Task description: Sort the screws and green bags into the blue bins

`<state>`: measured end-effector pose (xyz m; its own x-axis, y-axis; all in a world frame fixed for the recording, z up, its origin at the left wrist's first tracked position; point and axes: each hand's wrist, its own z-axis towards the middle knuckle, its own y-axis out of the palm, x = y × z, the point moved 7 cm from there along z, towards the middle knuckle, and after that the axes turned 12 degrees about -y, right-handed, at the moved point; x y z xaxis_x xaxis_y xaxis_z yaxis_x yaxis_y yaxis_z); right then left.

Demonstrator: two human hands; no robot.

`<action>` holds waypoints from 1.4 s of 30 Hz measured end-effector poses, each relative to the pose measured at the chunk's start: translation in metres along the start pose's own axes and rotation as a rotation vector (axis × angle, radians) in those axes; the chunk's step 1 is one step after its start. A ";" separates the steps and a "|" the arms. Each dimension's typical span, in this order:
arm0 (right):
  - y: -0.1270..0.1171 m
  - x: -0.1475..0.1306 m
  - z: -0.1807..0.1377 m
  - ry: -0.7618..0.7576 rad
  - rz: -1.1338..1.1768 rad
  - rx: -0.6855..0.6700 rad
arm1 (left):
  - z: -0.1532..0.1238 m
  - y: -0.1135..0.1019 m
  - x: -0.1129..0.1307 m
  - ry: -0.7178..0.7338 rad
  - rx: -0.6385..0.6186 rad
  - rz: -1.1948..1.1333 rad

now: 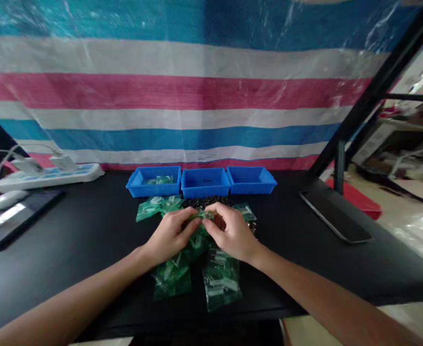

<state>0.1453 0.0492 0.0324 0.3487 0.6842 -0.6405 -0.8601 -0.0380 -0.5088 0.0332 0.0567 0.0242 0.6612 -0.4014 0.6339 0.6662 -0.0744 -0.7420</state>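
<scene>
My left hand [171, 235] and my right hand [233, 233] meet at the middle of the black table [89, 230], fingers pinched together on a small green plastic bag [202, 216]. More green bags [173, 276] with small parts lie under and in front of my hands, one clearer bag [221, 283] to the right. Further green bags [153, 206] lie just behind my left hand. A pile of small dark parts [206, 202] sits behind my fingers.
Three blue trays stand in a row at the back: left tray [153, 181] holds green bags, middle tray [204, 182], right tray [250, 180]. A phone [335, 221] lies right. A power strip [49, 175] and a tablet [13, 216] lie left. A striped tarp hangs behind.
</scene>
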 end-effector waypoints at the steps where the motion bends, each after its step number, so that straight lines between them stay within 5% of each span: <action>1: -0.001 0.001 0.000 0.020 0.023 0.003 | 0.000 -0.001 0.000 0.001 0.010 0.005; 12: 0.000 0.009 0.000 0.192 0.301 0.010 | -0.002 -0.004 0.004 0.055 0.038 -0.066; 15: 0.002 0.008 0.001 0.220 0.336 -0.028 | -0.004 -0.012 0.009 0.165 0.095 -0.059; 22: 0.011 0.005 0.000 0.236 0.393 -0.139 | -0.011 -0.015 0.026 0.427 -0.080 0.038; 33: 0.015 0.011 -0.005 0.356 0.495 -0.142 | -0.009 0.000 0.018 0.298 -0.298 0.041; 42: 0.004 0.014 -0.001 0.358 0.513 -0.028 | 0.001 -0.011 -0.003 0.063 -0.012 -0.155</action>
<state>0.1473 0.0574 0.0208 0.0013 0.2877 -0.9577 -0.9426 -0.3196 -0.0973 0.0238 0.0595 0.0304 0.5274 -0.4403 0.7266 0.7543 -0.1508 -0.6389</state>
